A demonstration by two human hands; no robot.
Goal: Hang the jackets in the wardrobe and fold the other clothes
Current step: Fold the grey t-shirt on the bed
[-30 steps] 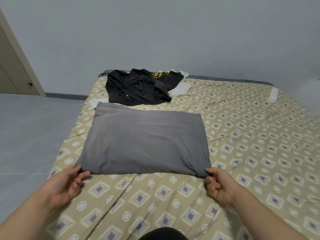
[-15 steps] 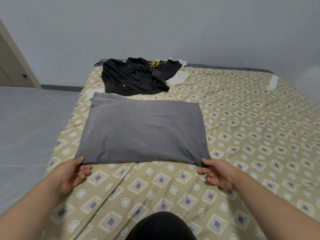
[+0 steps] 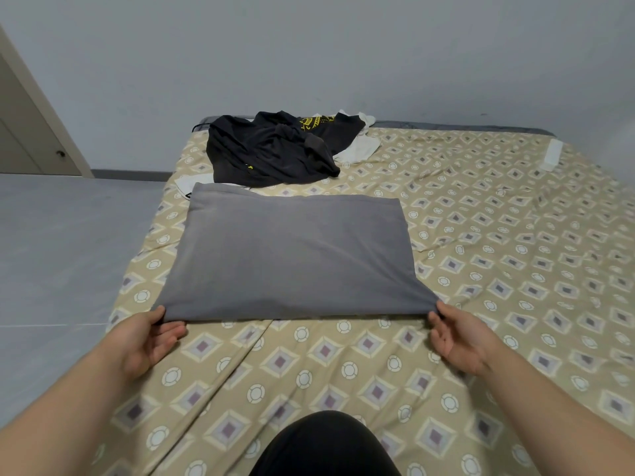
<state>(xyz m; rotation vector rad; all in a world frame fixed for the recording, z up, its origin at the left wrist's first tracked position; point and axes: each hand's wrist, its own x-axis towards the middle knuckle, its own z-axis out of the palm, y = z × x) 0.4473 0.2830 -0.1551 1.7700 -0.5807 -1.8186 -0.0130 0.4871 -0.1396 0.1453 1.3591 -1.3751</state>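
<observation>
garment [image 3: 292, 255], one, grey, folded – left hand [image 3: 147, 341], right hand [image 3: 460, 338], each grip pinching a corner, one dark heap [image 3: 268, 152]

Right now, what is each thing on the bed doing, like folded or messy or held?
grey garment: folded into a flat rectangle, lying on the bedsheet.
left hand: pinches its near left corner.
right hand: pinches its near right corner.
black clothes: crumpled heap, unfolded.
white cloth: rumpled, partly under the heap.
bedsheet: wrinkled.
</observation>
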